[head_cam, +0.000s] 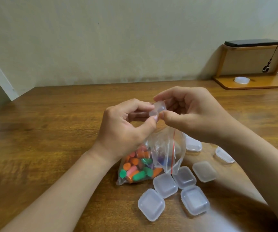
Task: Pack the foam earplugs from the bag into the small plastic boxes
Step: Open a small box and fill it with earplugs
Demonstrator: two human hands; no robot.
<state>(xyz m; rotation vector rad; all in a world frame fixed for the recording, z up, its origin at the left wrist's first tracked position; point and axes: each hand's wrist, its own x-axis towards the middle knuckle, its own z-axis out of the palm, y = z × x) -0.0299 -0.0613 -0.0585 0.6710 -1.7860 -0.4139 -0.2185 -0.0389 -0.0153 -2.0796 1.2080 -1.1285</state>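
A clear zip bag (pixel 166 151) with a red seal line lies on the wooden table (pixel 51 131), full of orange, green, pink and blue foam earplugs (pixel 136 168). Above the bag, my left hand (pixel 125 129) and my right hand (pixel 193 113) both pinch one small clear plastic box (pixel 157 108) between thumbs and fingertips. Whether that box is open I cannot tell. Several more small clear boxes (pixel 165 185) lie closed on the table in front of and to the right of the bag.
A wooden desk shelf (pixel 252 81) stands at the back right with a dark flat object (pixel 252 43) on top and a white tape roll (pixel 242 80) below. A pale wall runs behind the table.
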